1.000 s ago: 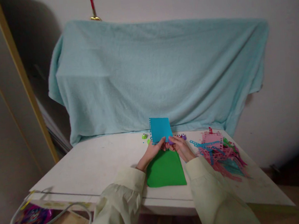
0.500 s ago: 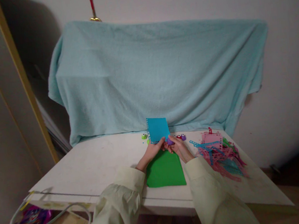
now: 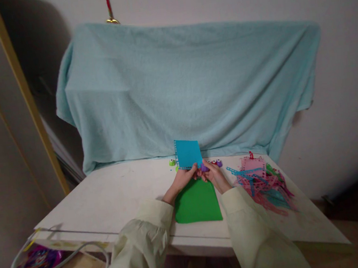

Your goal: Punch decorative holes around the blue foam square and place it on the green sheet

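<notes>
Left hand (image 3: 185, 177) pinches the lower edge of a blue card (image 3: 188, 153), thumb on the near face; fingers beneath mostly hidden. Right hand (image 3: 215, 176) has its fingers closed round a small purple piece (image 3: 204, 167), apparently a punch, at the card's lower right corner. Whether the card's edge sits inside the piece cannot be told. Card stands tilted toward the blanket (image 3: 186, 78), beyond the far end of a green sheet (image 3: 197, 202) on the bench (image 3: 115, 196); holes run down its left side and along part of the bottom. Risks, as judged: card held by one edge only, so a hard squeeze from the right could twist it or set a hole crooked; the punched border looks weak and might tear under the left thumb; at the corner, holes might overlap and break the edge out. An outward slip of the right hand could knock the small purple figure (image 3: 219, 163) just beside it; the heap of cut strips (image 3: 261, 185) lies farther right, less exposed. Against one second ago: card has shifted left relative to the purple piece, which now shows more plainly at the corner; green sheet and strips essentially unmoved.
</notes>
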Available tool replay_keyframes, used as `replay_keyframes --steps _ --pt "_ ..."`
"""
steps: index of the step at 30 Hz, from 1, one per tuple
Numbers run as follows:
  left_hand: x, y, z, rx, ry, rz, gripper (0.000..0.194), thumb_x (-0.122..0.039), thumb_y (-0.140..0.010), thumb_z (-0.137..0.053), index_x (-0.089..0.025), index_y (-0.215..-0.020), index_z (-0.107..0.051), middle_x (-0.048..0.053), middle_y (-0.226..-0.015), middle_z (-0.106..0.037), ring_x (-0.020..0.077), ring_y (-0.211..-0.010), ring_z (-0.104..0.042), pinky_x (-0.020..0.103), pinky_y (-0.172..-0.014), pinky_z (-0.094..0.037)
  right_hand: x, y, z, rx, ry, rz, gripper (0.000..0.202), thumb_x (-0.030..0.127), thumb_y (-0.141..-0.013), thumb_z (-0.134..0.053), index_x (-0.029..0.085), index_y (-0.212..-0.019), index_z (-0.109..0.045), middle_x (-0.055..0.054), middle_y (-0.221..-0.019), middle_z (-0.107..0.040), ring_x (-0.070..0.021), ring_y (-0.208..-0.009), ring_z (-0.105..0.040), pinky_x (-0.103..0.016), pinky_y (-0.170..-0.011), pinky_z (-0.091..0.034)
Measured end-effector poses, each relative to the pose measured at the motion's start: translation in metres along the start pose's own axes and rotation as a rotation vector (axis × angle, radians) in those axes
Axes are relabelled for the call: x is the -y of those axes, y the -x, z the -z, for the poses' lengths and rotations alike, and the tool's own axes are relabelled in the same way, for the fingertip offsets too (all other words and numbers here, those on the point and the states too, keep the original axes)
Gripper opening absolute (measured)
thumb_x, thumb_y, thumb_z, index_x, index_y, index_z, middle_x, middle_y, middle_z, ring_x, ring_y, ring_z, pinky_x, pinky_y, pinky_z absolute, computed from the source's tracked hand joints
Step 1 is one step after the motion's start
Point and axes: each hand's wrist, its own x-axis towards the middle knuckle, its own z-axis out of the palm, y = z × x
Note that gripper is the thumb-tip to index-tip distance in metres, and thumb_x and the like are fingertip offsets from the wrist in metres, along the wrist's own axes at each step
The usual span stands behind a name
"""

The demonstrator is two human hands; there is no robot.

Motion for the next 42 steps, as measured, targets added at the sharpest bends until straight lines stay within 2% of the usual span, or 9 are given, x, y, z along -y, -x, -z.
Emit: replay_keyframes --steps 9,15,18,22,25,30,42 --pt "0.000 -0.001 0.001 0.003 -0.010 0.009 0.051 -0.057 -0.090 -0.042 -0.014 -0.070 -0.062 0.002 -0.056 -0.059 0.0124 -0.052 -0.052 0.025 -0.061 -0.043 0.005 0.002 -0.002 -0.015 -0.020 -0.010 0.038 0.055 -0.080 -0.063 0.018 -0.073 -0.060 -0.004 -0.065 -0.065 -0.0116 -0.044 -0.052 -0.024 -0.041 -0.035" --pt "0.002 -0.002 0.000 0.007 -0.006 0.018 0.053 -0.059 -0.090 -0.041 -0.014 -0.070 -0.062 0.004 -0.061 -0.062 0.0120 -0.051 -0.053 0.025 -0.059 -0.042 0.008 0.003 -0.006 -0.013 0.015 -0.038 0.043 0.060 -0.076 -0.065 0.018 -0.070 -0.058 -0.004 -0.065 -0.065 -0.0115 -0.044 -0.051 -0.025 -0.041 -0.034" --pt "0.003 -0.002 0.001 -0.011 -0.008 0.011 0.056 -0.059 -0.091 -0.037 -0.014 -0.072 -0.063 0.004 -0.062 -0.063 0.0122 -0.051 -0.054 0.025 -0.060 -0.043 0.008 0.003 -0.004 -0.072 -0.016 -0.005 0.042 0.059 -0.077 -0.064 0.018 -0.072 -0.059 -0.003 -0.064 -0.064 -0.0116 -0.044 -0.050 -0.025 -0.042 -0.034" --pt "0.005 -0.001 0.001 -0.032 -0.044 0.012 0.060 -0.060 -0.092 -0.034 -0.014 -0.074 -0.067 0.003 -0.056 -0.060 0.0133 -0.052 -0.054 0.026 -0.061 -0.043 0.010 0.000 0.004 -0.219 -0.106 0.052 0.042 0.060 -0.077 -0.063 0.018 -0.072 -0.058 -0.002 -0.061 -0.061 -0.0111 -0.043 -0.048 -0.025 -0.042 -0.034" --pt "0.006 -0.001 0.001 -0.028 -0.045 -0.006 0.059 -0.059 -0.093 -0.035 -0.013 -0.075 -0.067 0.003 -0.057 -0.061 0.0132 -0.052 -0.054 0.026 -0.062 -0.044 0.012 -0.001 0.009 -0.273 -0.115 0.039 0.044 0.061 -0.076 -0.062 0.018 -0.069 -0.056 0.000 -0.055 -0.056 -0.0091 -0.039 -0.042 -0.024 -0.038 -0.028" --pt "0.008 -0.002 0.000 -0.079 -0.063 0.038 0.055 -0.060 -0.089 -0.043 -0.013 -0.074 -0.067 0.005 -0.062 -0.065 0.0133 -0.052 -0.055 0.026 -0.059 -0.044 0.008 -0.001 0.010 -0.230 0.048 0.011 0.046 0.063 -0.075 -0.062 0.018 -0.067 -0.056 0.003 -0.047 -0.049 -0.0077 -0.034 -0.035 -0.024 -0.034 -0.017" --pt "0.010 -0.002 0.001 -0.122 -0.076 0.052 0.050 -0.058 -0.087 -0.048 -0.013 -0.073 -0.065 0.005 -0.060 -0.064 0.0141 -0.054 -0.057 0.026 -0.059 -0.045 -0.002 -0.003 0.005 -0.078 0.173 0.015 0.043 0.060 -0.079 -0.061 0.017 -0.073 -0.061 0.000 -0.057 -0.058 -0.0077 -0.037 -0.042 -0.022 -0.034 -0.025"
